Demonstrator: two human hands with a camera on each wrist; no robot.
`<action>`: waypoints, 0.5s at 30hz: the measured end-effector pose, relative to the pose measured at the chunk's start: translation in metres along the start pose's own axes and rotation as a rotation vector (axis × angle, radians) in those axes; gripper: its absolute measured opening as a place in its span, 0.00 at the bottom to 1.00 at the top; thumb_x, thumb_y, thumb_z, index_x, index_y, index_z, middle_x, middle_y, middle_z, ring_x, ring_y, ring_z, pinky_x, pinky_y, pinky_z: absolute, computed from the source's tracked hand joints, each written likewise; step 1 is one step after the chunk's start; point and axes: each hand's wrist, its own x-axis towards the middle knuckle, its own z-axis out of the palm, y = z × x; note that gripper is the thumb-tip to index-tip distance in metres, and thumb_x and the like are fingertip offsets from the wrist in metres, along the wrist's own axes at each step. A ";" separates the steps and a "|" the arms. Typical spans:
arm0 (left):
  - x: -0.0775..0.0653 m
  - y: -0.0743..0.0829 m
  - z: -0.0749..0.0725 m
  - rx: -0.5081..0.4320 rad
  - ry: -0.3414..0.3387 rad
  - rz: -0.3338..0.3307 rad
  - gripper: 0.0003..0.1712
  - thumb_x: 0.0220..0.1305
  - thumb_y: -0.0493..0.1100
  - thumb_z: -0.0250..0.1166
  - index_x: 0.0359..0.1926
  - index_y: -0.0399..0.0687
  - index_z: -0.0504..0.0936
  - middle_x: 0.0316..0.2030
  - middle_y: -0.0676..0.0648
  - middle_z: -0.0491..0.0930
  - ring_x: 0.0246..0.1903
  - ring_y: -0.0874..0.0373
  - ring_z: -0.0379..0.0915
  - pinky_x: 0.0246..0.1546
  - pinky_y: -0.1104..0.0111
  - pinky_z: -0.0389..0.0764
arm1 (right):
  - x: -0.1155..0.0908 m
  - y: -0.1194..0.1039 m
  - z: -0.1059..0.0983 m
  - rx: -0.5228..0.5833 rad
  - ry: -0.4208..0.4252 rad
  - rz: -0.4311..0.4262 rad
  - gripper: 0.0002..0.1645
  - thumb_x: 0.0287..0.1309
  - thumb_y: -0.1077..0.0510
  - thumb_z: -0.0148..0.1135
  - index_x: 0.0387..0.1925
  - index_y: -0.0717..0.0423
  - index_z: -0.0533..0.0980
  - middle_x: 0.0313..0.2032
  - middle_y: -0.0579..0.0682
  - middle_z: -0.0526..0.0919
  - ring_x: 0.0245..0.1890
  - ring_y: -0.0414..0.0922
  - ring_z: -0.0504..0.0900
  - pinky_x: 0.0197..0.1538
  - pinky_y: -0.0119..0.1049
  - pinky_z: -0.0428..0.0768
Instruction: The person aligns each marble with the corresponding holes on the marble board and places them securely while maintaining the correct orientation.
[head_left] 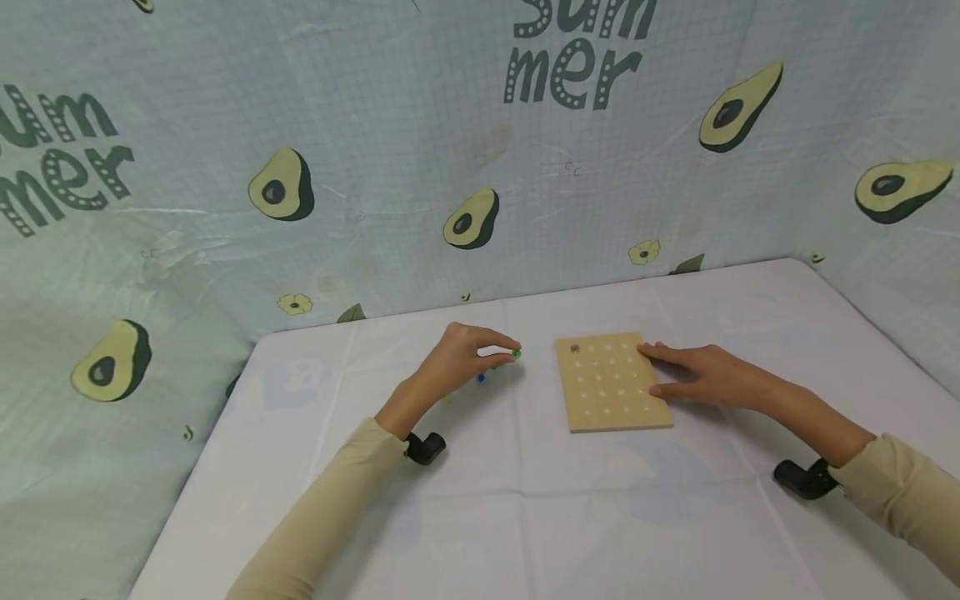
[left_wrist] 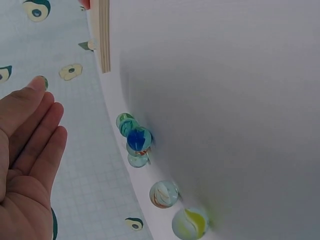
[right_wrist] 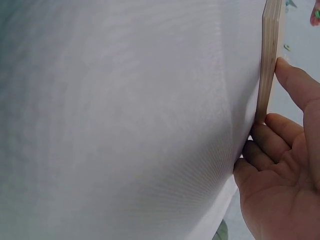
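Observation:
In the head view my left hand (head_left: 463, 354) pinches a green marble (head_left: 517, 354) between thumb and fingertips, above the cloth. Only a sliver of that marble (left_wrist: 45, 82) shows past the thumb in the left wrist view. To its right lies a square wooden board (head_left: 617, 400) with rows of small round hollows. One dark marble (head_left: 575, 349) sits in the hollow at its far left corner. My right hand (head_left: 705, 377) touches the board's right edge with thumb and fingertips; the right wrist view shows them against the board's side (right_wrist: 269, 60).
Loose marbles lie on the white cloth (head_left: 525, 533) below my left hand: a blue one (left_wrist: 138, 139), a yellow-swirled one (left_wrist: 190, 224), a red-and-white one (left_wrist: 163, 194) and several others. An avocado-printed sheet (head_left: 375, 167) hangs behind the table's far edge.

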 end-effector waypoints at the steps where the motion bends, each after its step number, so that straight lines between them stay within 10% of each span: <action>1: 0.000 0.000 0.000 -0.002 -0.002 0.002 0.12 0.63 0.39 0.72 0.47 0.42 0.90 0.44 0.47 0.89 0.48 0.54 0.86 0.48 0.57 0.85 | 0.000 0.000 0.001 0.002 0.001 0.000 0.50 0.62 0.32 0.65 0.75 0.56 0.64 0.70 0.69 0.64 0.69 0.70 0.64 0.64 0.67 0.68; 15: 0.012 0.006 0.009 -0.033 0.005 0.025 0.11 0.62 0.37 0.73 0.46 0.42 0.90 0.43 0.47 0.89 0.47 0.55 0.86 0.47 0.57 0.86 | 0.000 -0.001 0.002 -0.004 -0.005 0.010 0.50 0.63 0.34 0.64 0.76 0.56 0.63 0.71 0.69 0.64 0.70 0.69 0.63 0.65 0.67 0.68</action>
